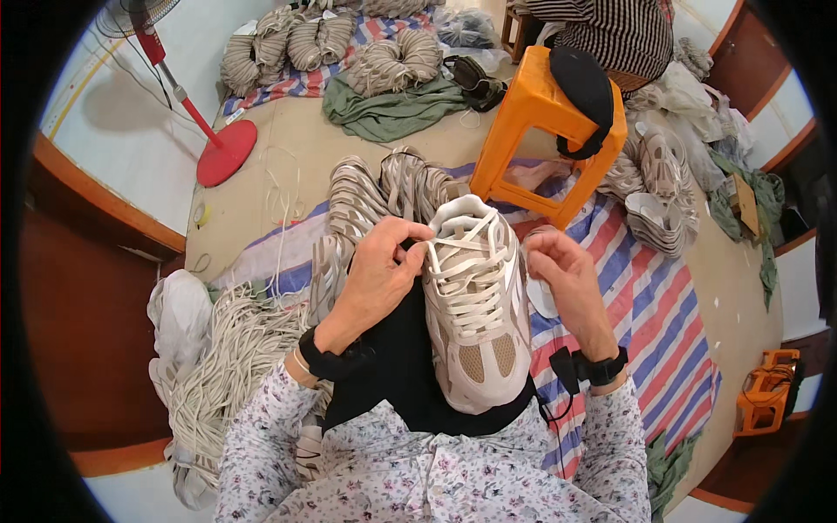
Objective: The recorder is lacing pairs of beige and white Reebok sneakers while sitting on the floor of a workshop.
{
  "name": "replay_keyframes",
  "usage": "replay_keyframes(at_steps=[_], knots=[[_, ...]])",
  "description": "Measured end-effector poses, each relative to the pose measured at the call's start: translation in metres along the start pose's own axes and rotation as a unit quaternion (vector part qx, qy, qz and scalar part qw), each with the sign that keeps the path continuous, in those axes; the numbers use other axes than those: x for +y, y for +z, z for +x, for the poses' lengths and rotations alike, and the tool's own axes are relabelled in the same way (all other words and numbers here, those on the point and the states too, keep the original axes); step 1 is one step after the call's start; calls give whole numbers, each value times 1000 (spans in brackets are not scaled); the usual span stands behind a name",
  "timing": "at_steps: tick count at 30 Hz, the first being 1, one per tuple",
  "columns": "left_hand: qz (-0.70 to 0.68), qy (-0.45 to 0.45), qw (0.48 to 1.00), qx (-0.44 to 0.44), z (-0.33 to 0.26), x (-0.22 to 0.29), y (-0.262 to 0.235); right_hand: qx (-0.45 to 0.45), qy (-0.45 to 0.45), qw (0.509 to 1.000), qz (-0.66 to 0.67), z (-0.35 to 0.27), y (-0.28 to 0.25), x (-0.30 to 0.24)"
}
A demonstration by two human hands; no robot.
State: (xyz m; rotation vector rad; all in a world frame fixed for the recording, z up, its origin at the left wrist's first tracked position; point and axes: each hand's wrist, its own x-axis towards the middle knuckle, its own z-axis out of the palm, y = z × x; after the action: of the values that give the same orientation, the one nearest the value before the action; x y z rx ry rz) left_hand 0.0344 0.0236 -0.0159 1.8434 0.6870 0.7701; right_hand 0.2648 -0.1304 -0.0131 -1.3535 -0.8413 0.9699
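A beige and white sneaker [478,349] rests on the black cloth over my lap, its toe toward me. Pale flat shoelaces [471,275] run criss-cross up its front and lie loosely crossed near the collar. My left hand [384,270] is closed at the upper left eyelets, thumb and finger pinching the lace there. Beside the upper right side of the shoe is my right hand [567,275], its fingers curled together in a pinch; what they hold, if anything, is too small to make out. A white oval piece [541,298] shows just below those fingers.
Stacked shoe uppers [356,196] stand beyond my left hand. A heap of loose laces [235,357] lies at the left. An orange stool [497,131] with a black cap stands ahead on a striped sheet [649,305]. A red-based fan [227,153] is at the far left.
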Motion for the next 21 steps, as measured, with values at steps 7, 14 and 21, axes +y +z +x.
replay_keyframes(at_steps=[7,14,21], knots=[[-23,-32,997,-66,13,-1,-1,40,116,992,-10,-39,1,24],[13,-48,986,-162,32,1,2,-12,149,986,74,-57,-3,34],[-141,-185,954,-191,36,7,-3,1,111,982,152,-68,4,44]])
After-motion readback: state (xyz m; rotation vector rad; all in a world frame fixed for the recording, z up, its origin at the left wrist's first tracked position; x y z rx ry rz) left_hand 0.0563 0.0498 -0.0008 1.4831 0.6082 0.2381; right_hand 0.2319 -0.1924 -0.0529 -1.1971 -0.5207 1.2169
